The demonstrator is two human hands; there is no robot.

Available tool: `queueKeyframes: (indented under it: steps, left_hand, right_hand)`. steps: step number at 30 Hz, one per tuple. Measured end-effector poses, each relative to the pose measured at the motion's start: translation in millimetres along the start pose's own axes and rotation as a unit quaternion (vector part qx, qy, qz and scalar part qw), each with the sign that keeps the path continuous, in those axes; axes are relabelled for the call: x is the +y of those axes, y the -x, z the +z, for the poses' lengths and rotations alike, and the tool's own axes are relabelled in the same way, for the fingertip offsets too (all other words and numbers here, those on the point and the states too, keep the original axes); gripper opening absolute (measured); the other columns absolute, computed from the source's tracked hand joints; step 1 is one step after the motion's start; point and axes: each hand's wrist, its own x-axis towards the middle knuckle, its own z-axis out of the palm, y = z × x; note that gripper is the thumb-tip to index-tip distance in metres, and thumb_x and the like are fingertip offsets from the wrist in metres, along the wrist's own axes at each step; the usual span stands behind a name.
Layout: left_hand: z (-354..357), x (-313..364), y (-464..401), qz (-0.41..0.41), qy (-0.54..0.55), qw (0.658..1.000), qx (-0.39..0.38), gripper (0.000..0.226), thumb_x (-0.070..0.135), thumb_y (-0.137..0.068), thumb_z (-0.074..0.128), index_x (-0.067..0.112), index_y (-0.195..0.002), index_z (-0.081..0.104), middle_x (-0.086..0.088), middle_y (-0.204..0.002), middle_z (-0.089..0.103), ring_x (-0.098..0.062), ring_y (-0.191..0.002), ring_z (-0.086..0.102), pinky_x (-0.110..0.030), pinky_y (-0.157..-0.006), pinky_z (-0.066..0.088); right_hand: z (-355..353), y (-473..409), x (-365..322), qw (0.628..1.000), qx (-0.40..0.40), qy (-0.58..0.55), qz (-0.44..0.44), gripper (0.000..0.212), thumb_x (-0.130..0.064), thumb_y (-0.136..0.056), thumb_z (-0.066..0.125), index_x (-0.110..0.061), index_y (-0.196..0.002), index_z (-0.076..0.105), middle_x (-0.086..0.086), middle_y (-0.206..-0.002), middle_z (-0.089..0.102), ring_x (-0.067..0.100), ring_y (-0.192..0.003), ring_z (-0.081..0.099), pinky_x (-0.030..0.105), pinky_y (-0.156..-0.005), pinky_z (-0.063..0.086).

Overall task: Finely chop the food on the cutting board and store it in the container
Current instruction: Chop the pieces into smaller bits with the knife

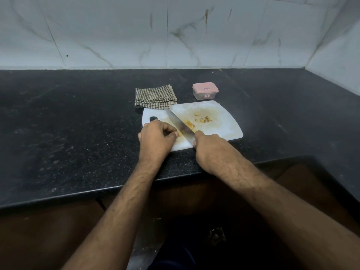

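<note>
Two hands are at work at the near edge of the board [224, 121], which lies near the front edge of the counter [78, 114]. The left hand [155, 139] is curled over the near-left part of the board, fingertips tucked & pinching a yellowish piece of food [189, 124] against the blade. The right hand [209, 147] is closed round the knife handle, which is hidden inside the fist; the knife [178, 121] runs diagonally away toward the board's far-left corner, edge down on the piece.

Food: small, pale yellow-brown, moist-looking, prob. light & fairly firm but slippery when cut; the kind can't be told. It is best held from the top w/ knuckles forward, fingertips kept back from the blade. A few cut bits [203, 119] lie loose mid-board, just beyond the knife, still coarse by the look of it. They would be too small to pick up singly; scraping them together w/ the blade seems easier.

Board: white plastic, stained yellow in the middle, stiff.

Past the board's far edge, a checked cloth [154, 96] is touching the far-left corner. The box [205, 91], clear w/ a pink lid on, stands apart toward the far right; the lid is not yet off.
</note>
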Motion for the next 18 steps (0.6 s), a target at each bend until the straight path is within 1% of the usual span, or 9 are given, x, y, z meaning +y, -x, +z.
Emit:
queueKeyframes:
  steps: [3, 5, 8, 11, 14, 18]
  left_hand:
    - [0.0, 0.7, 0.0, -0.004, -0.003, 1.0, 0.004, 0.027, 0.023, -0.083, 0.083, 0.039, -0.067, 0.068, 0.02, -0.077, 0.068, -0.018, -0.093, 0.066, -0.053, -0.095, 0.053]
    - [0.5, 0.0, -0.5, -0.005, -0.005, 1.0, 0.005, 0.027, 0.024, -0.083, 0.083, 0.039, -0.067, 0.068, 0.019, -0.078, 0.068, -0.018, -0.094, 0.065, -0.053, -0.095, 0.053]
    - [1.6, -0.6, -1.2, -0.004, -0.006, 1.0, 0.004, 0.017, 0.025, -0.084, 0.082, 0.035, -0.073, 0.074, 0.02, -0.078, 0.067, -0.019, -0.094, 0.065, -0.053, -0.094, 0.053]
    - [1.5, 0.3, -1.3, 0.001, -0.011, 1.0, 0.004, 0.009, 0.025, -0.084, 0.082, 0.032, -0.08, 0.079, 0.019, -0.078, 0.068, -0.019, -0.093, 0.066, -0.053, -0.094, 0.053]
    - [1.0, -0.2, -0.9, 0.011, -0.014, 1.0, 0.005, 0.007, 0.024, -0.085, 0.082, 0.031, -0.083, 0.081, 0.021, -0.076, 0.067, -0.018, -0.093, 0.066, -0.053, -0.095, 0.052]
    - [0.8, 1.2, 0.0, 0.016, -0.017, 1.0, 0.006, 0.006, 0.023, -0.085, 0.082, 0.03, -0.084, 0.082, 0.023, -0.073, 0.064, -0.017, -0.092, 0.065, -0.053, -0.096, 0.051]
  right_hand:
    - [2.3, 1.3, 3.8, 1.0, 0.004, -0.019, 0.002, 0.017, -0.019, -0.105, 0.039, -0.019, -0.122, 0.041, 0.004, -0.089, 0.051, 0.021, -0.084, 0.058, 0.037, -0.068, 0.048]
    - [5.0, 3.0, 5.2, 1.0, 0.011, -0.015, -0.001, 0.012, -0.019, -0.104, 0.039, -0.02, -0.117, 0.039, 0.004, -0.088, 0.052, 0.021, -0.081, 0.058, 0.039, -0.069, 0.051]
    - [8.6, 4.8, 6.8, 1.0, 0.021, -0.009, -0.012, 0.008, -0.019, -0.104, 0.039, -0.022, -0.111, 0.036, 0.004, -0.086, 0.053, 0.02, -0.077, 0.057, 0.041, -0.07, 0.054]
    - [9.0, 4.8, 9.1, 0.999, 0.025, -0.008, -0.02, 0.006, -0.02, -0.104, 0.039, -0.023, -0.109, 0.036, 0.005, -0.085, 0.054, 0.019, -0.074, 0.057, 0.04, -0.066, 0.053]
    - [7.5, 4.8, 9.1, 0.999, 0.022, -0.003, -0.024, 0.006, -0.021, -0.105, 0.039, -0.022, -0.109, 0.035, 0.004, -0.085, 0.053, 0.019, -0.073, 0.055, 0.039, -0.065, 0.05]
    - [5.0, 3.9, 8.0, 0.999, 0.014, 0.009, -0.029, 0.008, -0.019, -0.105, 0.039, -0.023, -0.109, 0.034, 0.004, -0.086, 0.052, 0.02, -0.077, 0.057, 0.04, -0.07, 0.054]
